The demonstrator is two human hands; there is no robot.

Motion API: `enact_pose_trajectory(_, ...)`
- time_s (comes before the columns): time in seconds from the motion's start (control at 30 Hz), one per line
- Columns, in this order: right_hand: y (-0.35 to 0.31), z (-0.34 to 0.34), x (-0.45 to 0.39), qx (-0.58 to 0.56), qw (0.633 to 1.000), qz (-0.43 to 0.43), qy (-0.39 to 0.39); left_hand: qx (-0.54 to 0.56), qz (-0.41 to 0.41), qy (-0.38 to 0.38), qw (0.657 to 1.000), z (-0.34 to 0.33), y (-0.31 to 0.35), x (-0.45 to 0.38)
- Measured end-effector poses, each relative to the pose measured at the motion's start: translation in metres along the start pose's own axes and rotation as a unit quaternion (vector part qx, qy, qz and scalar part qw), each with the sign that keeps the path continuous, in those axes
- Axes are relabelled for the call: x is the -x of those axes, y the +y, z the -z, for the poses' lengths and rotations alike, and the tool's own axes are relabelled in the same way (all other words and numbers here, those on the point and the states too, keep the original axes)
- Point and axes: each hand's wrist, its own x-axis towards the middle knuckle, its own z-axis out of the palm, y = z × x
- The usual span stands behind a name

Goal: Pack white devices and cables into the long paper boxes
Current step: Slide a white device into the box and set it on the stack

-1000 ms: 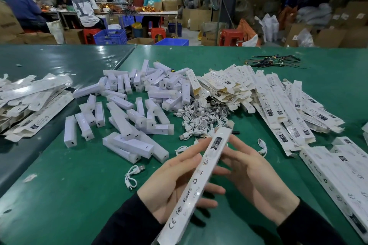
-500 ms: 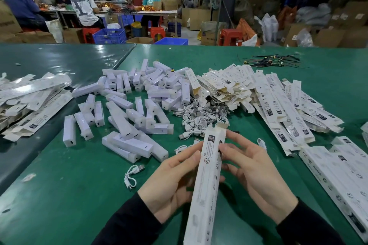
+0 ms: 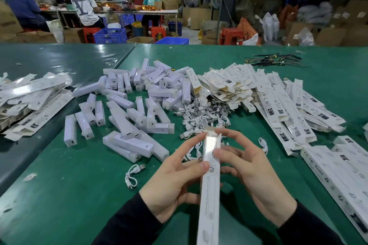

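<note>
Now both my hands pinch the long white paper box [image 3: 210, 167], left hand [image 3: 175, 183] and right hand [image 3: 253, 177] either side; I'd square its far end open before loading

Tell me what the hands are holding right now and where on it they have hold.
Both hold one long white paper box by its far end: the left hand and the right hand pinch opposite sides near the top flap.
</note>
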Motion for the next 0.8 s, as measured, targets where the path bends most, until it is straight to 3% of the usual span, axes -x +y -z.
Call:
enact_pose_trajectory(0.27,-0.0015,0.0034,-0.0006,0.071,0.995,0.004,-0.065,-0.036,-0.014,-0.015,0.999,-0.0034,-0.0020,0.0003)
enact_pose_trajectory(0.53,0.0033,0.0032,-0.0014,0.079,0.997,0.003,-0.014,-0.041,-0.023,0.005,0.999,-0.0027,-0.0019,0.0010)
enact_pose_trajectory(0.8,0.0027,0.0030,-0.0010,0.074,0.996,-0.023,-0.036,-0.068,-0.011,-0.006,0.998,-0.0009,-0.0013,0.0002)
